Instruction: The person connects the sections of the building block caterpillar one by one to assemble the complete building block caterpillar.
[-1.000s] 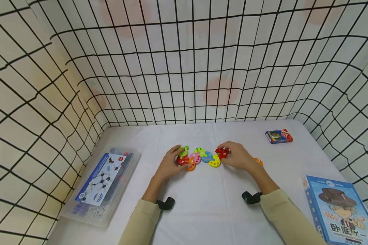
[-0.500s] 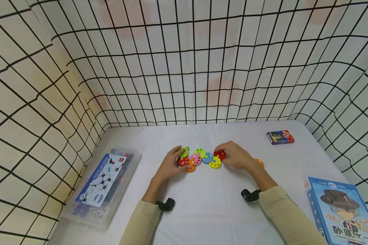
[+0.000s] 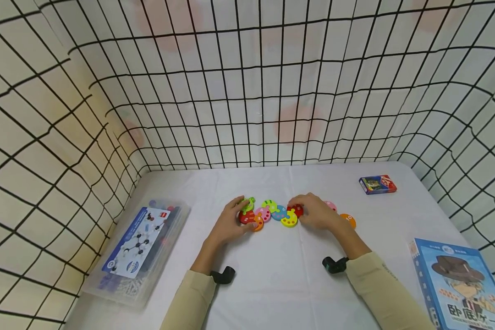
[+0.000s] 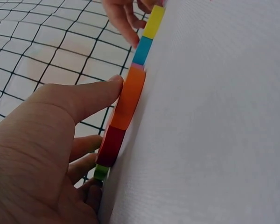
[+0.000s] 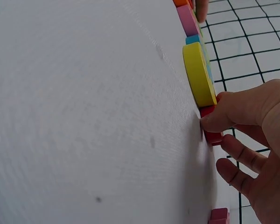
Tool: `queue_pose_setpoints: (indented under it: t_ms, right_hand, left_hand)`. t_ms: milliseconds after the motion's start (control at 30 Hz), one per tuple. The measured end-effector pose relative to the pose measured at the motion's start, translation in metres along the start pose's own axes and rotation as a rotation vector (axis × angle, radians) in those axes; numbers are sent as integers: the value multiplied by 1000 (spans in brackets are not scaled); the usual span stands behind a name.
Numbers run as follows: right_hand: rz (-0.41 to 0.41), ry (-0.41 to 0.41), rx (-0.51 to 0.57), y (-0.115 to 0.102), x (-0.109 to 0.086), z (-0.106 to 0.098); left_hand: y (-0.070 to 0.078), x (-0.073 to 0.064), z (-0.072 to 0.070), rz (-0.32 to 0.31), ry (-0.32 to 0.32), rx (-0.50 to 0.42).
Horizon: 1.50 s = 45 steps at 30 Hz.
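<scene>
A curving row of flat numbered puzzle pieces lies on the white table, joined like a caterpillar. At its left end, my left hand (image 3: 228, 222) holds the row between thumb and fingers. The thumb rests on an orange piece (image 4: 129, 98), and the fingers reach past a red piece (image 4: 111, 145) to the green head piece (image 3: 247, 205). Pink (image 3: 263, 213), light green (image 3: 268, 205), blue (image 3: 278, 212) and yellow (image 3: 289, 219) pieces continue rightward. My right hand (image 3: 316, 211) pinches a red puzzle piece (image 5: 212, 135) right against the yellow one, its top partly hidden by fingers.
Beyond my right hand lie a loose pink piece (image 3: 331, 206) and an orange piece (image 3: 348, 220). A clear plastic case (image 3: 148, 288) stands left, a small card box (image 3: 377, 184) back right, and a blue game box (image 3: 458, 279) front right. Black wire mesh (image 3: 260, 98) surrounds the table.
My right hand has brought the red piece down and left against the yellow one. The loose pink piece has come into view beside that hand. My left hand stays in place.
</scene>
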State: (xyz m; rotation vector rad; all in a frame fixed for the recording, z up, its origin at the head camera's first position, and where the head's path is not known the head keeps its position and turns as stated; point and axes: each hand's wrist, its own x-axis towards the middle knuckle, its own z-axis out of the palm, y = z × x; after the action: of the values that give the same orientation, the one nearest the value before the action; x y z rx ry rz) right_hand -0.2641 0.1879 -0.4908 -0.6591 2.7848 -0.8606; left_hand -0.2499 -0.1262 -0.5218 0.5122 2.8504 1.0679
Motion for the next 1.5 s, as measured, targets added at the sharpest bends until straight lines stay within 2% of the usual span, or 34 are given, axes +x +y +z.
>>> queue_pose_setpoints:
  t_ms: [233,467,833,1033,1233,1500]
  right_hand:
    - [19,38,7,1,-9,-4]
    - [97,126,8,3,-23,-10]
    - [227,270,-10,30,-45,-20]
    - [306,281,-40,39,-50,-21]
    - [359,245,-65,43,-55,-19]
    - [354,259,-32,45,-58,-17]
  left_hand:
    - [3,0,-1,-3,-17,15]
    - [5,-1,-1,4,-3,7]
    - [5,-2,-1,6,4,-3]
    - [6,-3,-1,3,2,-11]
    - [5,-3,-1,7,-4,-9]
    - [3,-2,-1,-6,-19,-7]
